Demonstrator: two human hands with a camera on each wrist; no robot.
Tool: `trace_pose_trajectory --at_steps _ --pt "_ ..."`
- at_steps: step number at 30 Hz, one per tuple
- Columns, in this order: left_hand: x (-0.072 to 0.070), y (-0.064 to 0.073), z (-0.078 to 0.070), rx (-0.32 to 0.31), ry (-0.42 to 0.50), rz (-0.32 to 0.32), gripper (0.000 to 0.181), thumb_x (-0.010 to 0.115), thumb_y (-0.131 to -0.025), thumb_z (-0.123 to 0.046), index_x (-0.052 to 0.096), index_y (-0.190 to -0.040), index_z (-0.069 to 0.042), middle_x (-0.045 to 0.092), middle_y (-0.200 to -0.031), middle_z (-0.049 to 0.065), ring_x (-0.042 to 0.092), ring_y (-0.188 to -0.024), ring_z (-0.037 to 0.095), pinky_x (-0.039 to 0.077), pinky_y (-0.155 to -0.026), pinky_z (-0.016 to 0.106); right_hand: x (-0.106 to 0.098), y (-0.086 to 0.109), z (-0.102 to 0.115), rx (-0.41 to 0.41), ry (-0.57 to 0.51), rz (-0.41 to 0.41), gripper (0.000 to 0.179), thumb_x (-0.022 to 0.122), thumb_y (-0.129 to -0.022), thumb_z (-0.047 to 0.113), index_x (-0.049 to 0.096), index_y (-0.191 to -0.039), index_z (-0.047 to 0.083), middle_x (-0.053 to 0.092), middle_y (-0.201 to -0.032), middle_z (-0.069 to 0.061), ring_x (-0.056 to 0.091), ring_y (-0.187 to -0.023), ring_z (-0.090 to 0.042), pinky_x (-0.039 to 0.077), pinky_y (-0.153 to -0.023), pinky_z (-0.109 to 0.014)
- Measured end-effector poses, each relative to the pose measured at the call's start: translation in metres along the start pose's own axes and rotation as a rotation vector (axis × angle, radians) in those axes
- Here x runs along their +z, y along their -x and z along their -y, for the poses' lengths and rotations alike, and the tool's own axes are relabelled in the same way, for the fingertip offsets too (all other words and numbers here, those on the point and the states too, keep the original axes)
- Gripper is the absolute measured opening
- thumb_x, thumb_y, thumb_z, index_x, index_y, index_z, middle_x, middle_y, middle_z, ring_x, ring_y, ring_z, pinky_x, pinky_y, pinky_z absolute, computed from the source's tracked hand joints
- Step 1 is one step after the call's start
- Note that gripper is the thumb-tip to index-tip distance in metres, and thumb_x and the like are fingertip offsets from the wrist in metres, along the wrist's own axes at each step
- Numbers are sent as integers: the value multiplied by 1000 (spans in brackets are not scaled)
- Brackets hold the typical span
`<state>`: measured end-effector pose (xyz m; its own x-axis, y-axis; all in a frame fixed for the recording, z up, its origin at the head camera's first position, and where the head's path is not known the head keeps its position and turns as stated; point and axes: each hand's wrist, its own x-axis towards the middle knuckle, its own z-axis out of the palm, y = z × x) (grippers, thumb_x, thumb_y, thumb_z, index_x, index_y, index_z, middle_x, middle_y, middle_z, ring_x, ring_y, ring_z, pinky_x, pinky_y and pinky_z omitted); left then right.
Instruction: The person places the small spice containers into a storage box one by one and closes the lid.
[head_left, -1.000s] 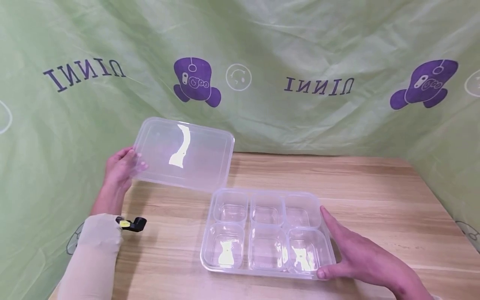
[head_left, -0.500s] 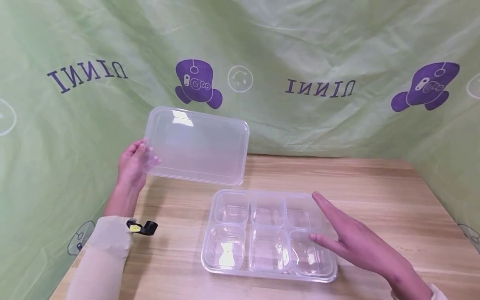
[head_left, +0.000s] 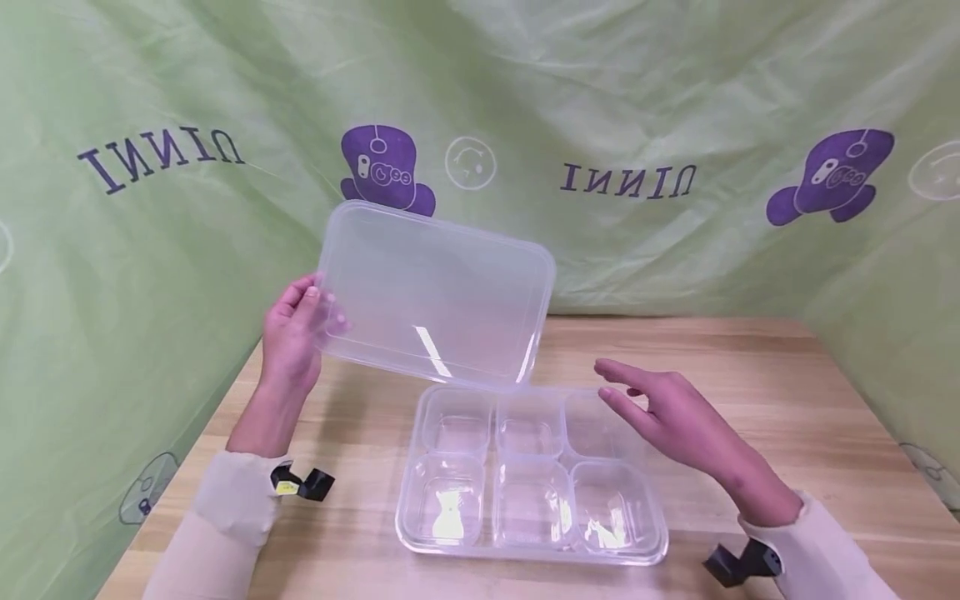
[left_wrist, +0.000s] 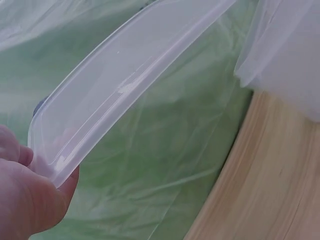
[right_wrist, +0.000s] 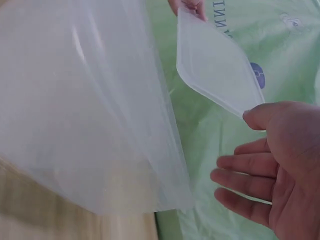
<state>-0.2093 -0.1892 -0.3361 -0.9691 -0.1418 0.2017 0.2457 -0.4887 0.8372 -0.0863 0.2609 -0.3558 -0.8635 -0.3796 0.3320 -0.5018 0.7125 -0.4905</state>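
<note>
A clear plastic food container (head_left: 532,557) with several rounded compartments, in two rows, stands on the wooden table. Its flat translucent lid (head_left: 438,292) is tilted up behind the container, its lower right corner overlapping the far rim in the head view. My left hand (head_left: 294,333) pinches the lid by its left edge, thumb on the near face and fingers behind. In the left wrist view, the thumb and fingers clamp the lid's corner (left_wrist: 55,162). My right hand (head_left: 667,417) hovers over the container's far right part, its fingers extended and holding nothing. The right wrist view shows that palm (right_wrist: 295,170) with spread fingers.
The wooden table (head_left: 780,417) reaches back to a green curtain (head_left: 517,100) with purple figures and lettering, which also hangs along both sides. Black wrist-worn pieces (head_left: 303,483) sit at both cuffs.
My left hand has brought the lid rightward, closer to the container. My right hand has let go of the container's right side and risen up and to the left.
</note>
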Motion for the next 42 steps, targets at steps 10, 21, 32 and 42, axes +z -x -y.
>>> trace_pose_trajectory --at_steps 10,21,32,42 --pt "21 13 17 23 -60 47 15 60 -105 -13 66 -117 -6 61 -94 5 62 -78 16 59 -71 27 -4 -39 -16 -7 -129 60 35 60 -106 17 64 -136 -1 70 -127 -11 69 -112 -27 57 -91 -47" --pt "38 25 38 28 -25 94 15 53 -108 -10 62 -120 -9 62 -92 2 62 -77 16 57 -77 28 -11 -54 -36 -4 -339 76 40 55 -107 7 53 -146 -2 72 -122 -13 72 -106 -27 60 -79 -32" --pt "45 21 46 -127 -30 222 34 45 -111 -11 53 -143 -8 61 -103 2 63 -89 17 56 -83 29 -14 -56 -45 108 -363 -19 35 56 -107 6 58 -139 -7 75 -109 -18 74 -92 -14 60 -75 -32" --pt "35 12 49 -230 -92 319 43 49 -109 -9 46 -152 -2 65 -107 4 68 -91 20 57 -88 32 -16 -60 -52 179 -358 -98 36 66 -101 5 61 -134 -6 74 -105 -22 73 -85 -8 60 -75 -27"
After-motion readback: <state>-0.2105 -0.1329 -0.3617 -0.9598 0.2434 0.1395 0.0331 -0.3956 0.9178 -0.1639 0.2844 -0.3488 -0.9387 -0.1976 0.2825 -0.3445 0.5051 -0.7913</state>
